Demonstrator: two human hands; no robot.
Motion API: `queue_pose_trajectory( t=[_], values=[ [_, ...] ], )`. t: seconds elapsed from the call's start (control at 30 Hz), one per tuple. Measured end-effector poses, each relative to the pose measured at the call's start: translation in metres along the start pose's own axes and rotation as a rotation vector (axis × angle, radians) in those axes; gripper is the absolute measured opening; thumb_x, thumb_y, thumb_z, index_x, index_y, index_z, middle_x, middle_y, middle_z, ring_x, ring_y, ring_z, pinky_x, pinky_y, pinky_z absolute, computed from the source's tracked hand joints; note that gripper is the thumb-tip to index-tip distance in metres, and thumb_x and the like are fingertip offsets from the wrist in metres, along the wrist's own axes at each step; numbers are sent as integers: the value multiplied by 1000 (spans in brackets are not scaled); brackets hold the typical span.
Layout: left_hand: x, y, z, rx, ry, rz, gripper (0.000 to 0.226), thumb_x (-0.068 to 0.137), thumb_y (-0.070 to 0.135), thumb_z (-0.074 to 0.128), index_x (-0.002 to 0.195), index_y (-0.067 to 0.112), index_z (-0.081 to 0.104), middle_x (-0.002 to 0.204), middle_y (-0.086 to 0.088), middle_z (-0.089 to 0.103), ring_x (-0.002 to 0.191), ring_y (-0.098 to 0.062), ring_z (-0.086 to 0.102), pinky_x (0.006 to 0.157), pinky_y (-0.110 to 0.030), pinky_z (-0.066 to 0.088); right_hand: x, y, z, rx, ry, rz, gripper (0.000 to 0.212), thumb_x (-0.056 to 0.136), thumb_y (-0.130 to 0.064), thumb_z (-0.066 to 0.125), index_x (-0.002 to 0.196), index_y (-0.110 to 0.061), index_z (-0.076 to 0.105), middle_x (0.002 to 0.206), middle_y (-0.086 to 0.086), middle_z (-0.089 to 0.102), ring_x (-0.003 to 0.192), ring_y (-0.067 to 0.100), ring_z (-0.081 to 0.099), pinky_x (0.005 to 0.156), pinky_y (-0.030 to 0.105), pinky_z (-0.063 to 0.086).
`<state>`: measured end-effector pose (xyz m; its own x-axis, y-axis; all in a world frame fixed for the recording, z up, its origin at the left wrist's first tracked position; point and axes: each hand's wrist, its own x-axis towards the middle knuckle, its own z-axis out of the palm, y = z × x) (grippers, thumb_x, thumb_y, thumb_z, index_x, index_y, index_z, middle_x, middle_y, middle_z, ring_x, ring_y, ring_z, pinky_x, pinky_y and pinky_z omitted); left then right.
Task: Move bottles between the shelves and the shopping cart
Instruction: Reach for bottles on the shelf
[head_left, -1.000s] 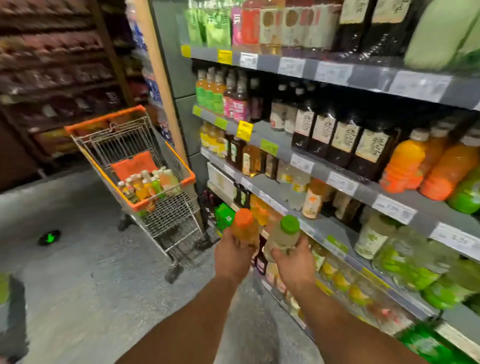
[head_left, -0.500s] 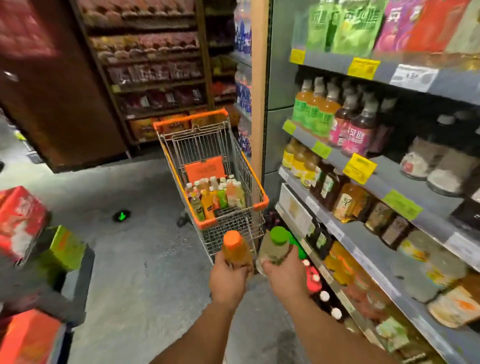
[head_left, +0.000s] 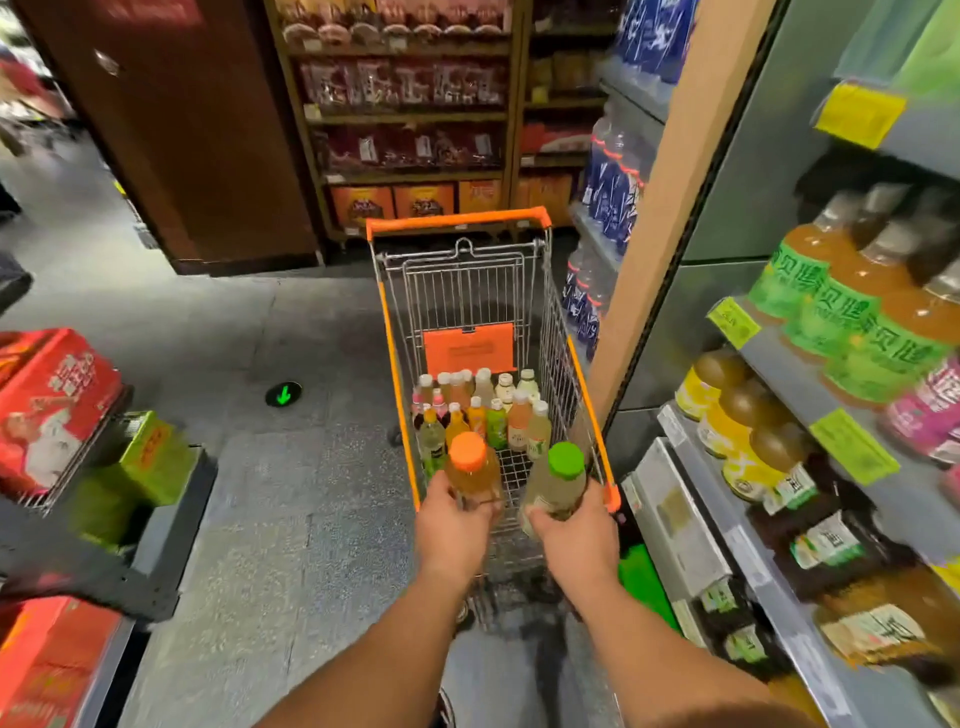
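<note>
Bottles: your left hand (head_left: 449, 530) grips the orange-capped bottle (head_left: 471, 470) and your right hand (head_left: 576, 540) the green-capped bottle (head_left: 556, 486), each wrapped low on the body, both upright over the near end of the shopping cart (head_left: 400, 384); more bottles (head_left: 483, 410) stand inside.

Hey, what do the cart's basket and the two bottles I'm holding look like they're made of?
Cart basket: bare metal wire, a silvery see-through grid, with an orange rim that looks like plastic. Orange-capped bottle and green-capped bottle: likely clear plastic, since the liquid shows through, with matte, seemingly plastic caps.
</note>
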<state>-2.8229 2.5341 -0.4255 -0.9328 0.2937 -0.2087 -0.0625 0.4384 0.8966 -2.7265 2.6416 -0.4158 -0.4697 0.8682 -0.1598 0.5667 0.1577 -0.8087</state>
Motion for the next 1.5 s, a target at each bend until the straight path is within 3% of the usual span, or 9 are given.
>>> queue_pose_trajectory(
  t=[0.13,0.4,0.5,0.57,0.7,0.8,1.1,1.27,1.5],
  values=[
    [74,2,13,25,-19,-3,37,75,30,80,90,43,49,78,29,54,72,2,54,60,-19,36,61,-17,33,-28,8,28,45,69,-33,82,97,-27,47,81,-9,57,91,28,65,76,32,47],
    [183,-24,66,151,-117,-127,36,79,24,76,105,25,52,88,8,62,82,-18,57,72,-26,41,168,-9,97,5,-107,73,41,70,-19,83,98,-19,53,77,-10,61,70,13,60,65,23,43],
    [223,-50,99,177,-132,-167,39,79,21,76,111,24,52,85,9,60,80,-18,55,72,-27,41,216,18,133,-10,-205,54,47,71,3,76,93,-36,64,73,-12,68,65,1,65,54,16,48],
    [251,-71,122,193,-124,-208,42,79,19,76,112,25,52,80,16,57,79,-14,54,73,-25,42,249,42,161,15,-221,108,48,75,-12,77,102,-48,59,79,-17,68,70,-2,64,56,14,50],
    [302,-116,171,193,-78,-281,37,77,18,77,103,27,52,85,16,63,87,-18,61,77,-26,47,308,97,208,-70,-298,226,64,74,-42,73,130,-24,50,112,-4,63,99,17,63,86,38,54],
    [337,-154,208,212,-67,-294,39,78,17,73,114,18,56,109,-3,68,102,-27,62,86,-35,50,343,131,240,-100,-268,239,67,71,-49,71,130,-27,46,111,-7,62,95,14,62,82,33,52],
    [374,-210,277,115,45,-358,36,86,26,71,116,22,52,96,12,58,95,-21,60,77,-25,39,379,188,304,28,-72,138,51,72,-17,83,109,-38,55,101,-15,63,92,2,57,78,15,39],
    [376,-210,285,-5,118,-379,41,88,24,68,126,22,53,111,4,66,100,-16,60,80,-22,40,384,187,317,149,-103,292,55,71,-24,81,118,-34,54,111,-8,68,104,21,64,88,40,51],
    [374,-213,290,-81,154,-518,41,86,19,70,124,26,59,98,10,68,92,-13,62,78,-15,41,381,183,317,91,-91,298,52,70,-25,81,112,-28,52,103,-6,67,96,21,64,82,36,51]
  ],
)
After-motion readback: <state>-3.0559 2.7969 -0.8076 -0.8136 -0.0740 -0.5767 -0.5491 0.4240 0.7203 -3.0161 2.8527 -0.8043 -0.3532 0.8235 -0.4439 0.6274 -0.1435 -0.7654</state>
